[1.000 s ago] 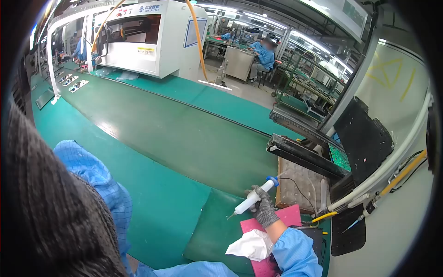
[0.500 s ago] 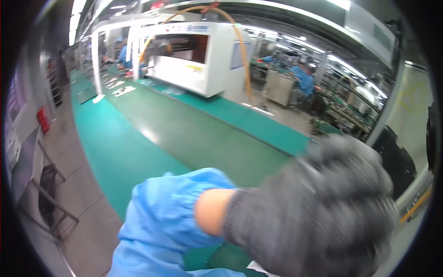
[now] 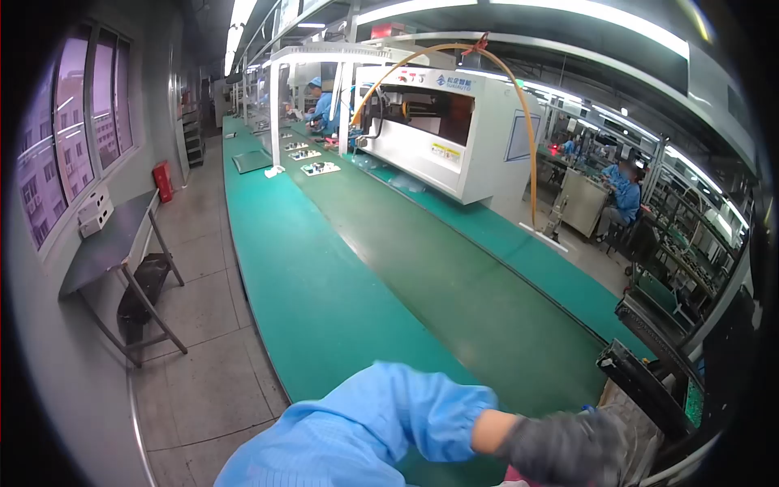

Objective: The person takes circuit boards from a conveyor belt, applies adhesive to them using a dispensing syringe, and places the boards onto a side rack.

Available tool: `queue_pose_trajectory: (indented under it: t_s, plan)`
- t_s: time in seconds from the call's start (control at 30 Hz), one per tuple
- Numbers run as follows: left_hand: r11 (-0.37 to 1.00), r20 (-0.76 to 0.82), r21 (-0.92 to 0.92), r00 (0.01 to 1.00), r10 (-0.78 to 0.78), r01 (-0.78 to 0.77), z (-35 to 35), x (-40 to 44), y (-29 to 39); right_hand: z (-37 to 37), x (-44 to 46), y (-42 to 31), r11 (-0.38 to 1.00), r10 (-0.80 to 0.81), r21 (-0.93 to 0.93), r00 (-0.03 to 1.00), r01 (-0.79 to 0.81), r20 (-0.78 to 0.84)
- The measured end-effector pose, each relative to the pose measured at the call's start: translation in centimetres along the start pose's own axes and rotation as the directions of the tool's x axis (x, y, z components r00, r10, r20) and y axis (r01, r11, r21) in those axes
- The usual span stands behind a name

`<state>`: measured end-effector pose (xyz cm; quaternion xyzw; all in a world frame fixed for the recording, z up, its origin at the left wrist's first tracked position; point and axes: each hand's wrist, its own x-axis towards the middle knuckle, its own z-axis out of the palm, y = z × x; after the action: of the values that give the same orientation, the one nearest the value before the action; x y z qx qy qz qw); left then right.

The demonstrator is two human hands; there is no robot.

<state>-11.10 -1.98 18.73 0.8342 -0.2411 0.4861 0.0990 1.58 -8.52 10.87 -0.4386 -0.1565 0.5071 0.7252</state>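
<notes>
My left hand [image 3: 560, 448], in a dark grey knit glove with a blue sleeve, reaches across the lower right. It is blurred, and its fingers cannot be made out. Just behind it shows a small blue piece [image 3: 588, 409], which looks like the end cap of the syringe. The rest of the syringe is hidden. A bit of pink mat [image 3: 513, 474] peeks out below the glove. My right hand does not show.
A long green bench [image 3: 324, 268] runs away from me, with boards [image 3: 320, 168] at its far end. Behind it stands a white machine [image 3: 414, 154]. Black rails [image 3: 645, 385] are at right. Co-workers [image 3: 323, 109] sit or stand farther off. A side table [image 3: 114, 239] is at left.
The view has swung left and up. My left hand has come down from close before the camera to the lower right. My right hand and most of the syringe have dropped out of sight.
</notes>
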Motion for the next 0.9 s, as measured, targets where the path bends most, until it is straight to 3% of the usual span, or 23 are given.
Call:
queue_pose_trajectory:
  t_s: [0.03,0.07,0.1,0.13,0.17,0.23,0.27,0.37,0.43,0.47,0.5,0.57,0.7,0.8,0.9]
  plan:
    - [0.991,-0.017,-0.016,0.991,-0.135,0.134,0.2,-1.0,-0.8,-0.1,-0.1,0.0,1.000,0.001,0.020,1.000,-0.001,0.031]
    - [0.920,-0.028,-0.097,0.923,-0.384,0.380,-0.2,-2.2,-1.5,-0.3,-0.4,0.2,0.999,-0.001,0.043,0.998,-0.002,0.064]
    - [0.783,-0.036,-0.189,0.793,-0.608,0.592,-0.7,-3.3,-2.4,-0.2,-0.6,0.3,0.998,-0.008,0.063,0.997,0.004,0.071]
    - [0.594,-0.040,-0.431,0.644,-0.764,0.679,1.3,-5.8,-3.6,0.2,-1.0,0.3,0.996,-0.007,0.088,1.000,0.007,0.002]
    - [0.217,0.195,-0.611,0.410,-0.891,0.761,0.8,-6.4,-4.3,1.5,-1.6,0.2,0.997,-0.005,0.072,0.982,0.019,-0.189]
    - [-0.052,0.469,-0.575,0.276,-0.839,0.817,1.7,-9.8,-5.6,0.4,-1.3,0.3,0.996,-0.006,0.090,0.998,0.012,-0.068]
    - [-0.190,0.623,-0.544,0.241,-0.744,0.817,3.4,-11.1,-6.5,-0.3,-0.8,0.3,0.993,-0.003,0.114,0.997,0.012,-0.081]
    - [-0.674,0.800,-0.595,0.406,-0.443,0.437,4.9,-8.3,-3.5,0.6,-1.6,0.0,0.993,-0.022,0.119,0.998,0.028,-0.054]
    - [-0.839,0.905,-0.353,0.379,-0.194,0.413,5.5,-8.1,-3.5,-0.4,-1.2,0.5,0.980,-0.008,0.197,0.998,-0.004,0.060]
    - [-0.858,0.908,-0.364,0.343,-0.240,0.362,6.2,-8.9,-3.4,-0.2,-1.5,0.6,0.978,0.020,0.208,0.999,-0.025,0.028]
    - [-0.814,0.894,-0.403,0.370,-0.253,0.418,5.7,-9.0,-3.4,0.0,-1.4,0.7,0.981,0.051,0.188,0.999,-0.049,-0.003]
    - [-0.897,0.934,-0.309,0.279,-0.223,0.315,5.4,-9.8,-2.5,-0.1,-1.2,1.3,0.983,0.112,0.152,0.991,-0.100,-0.072]
    - [-0.958,0.924,-0.194,0.367,-0.106,0.213,8.2,-12.6,-3.0,-0.2,-1.0,2.1,0.984,0.174,-0.025,0.975,-0.179,-0.136]
    - [-0.969,0.930,-0.155,0.359,-0.077,0.194,8.1,-12.7,-3.0,-1.4,-0.3,2.8,0.978,0.210,0.028,0.972,-0.208,-0.105]
    - [-0.956,0.968,-0.169,0.223,-0.115,0.242,7.7,-12.4,-3.0,-2.6,0.3,3.2,0.979,0.202,0.042,0.979,-0.202,-0.011]
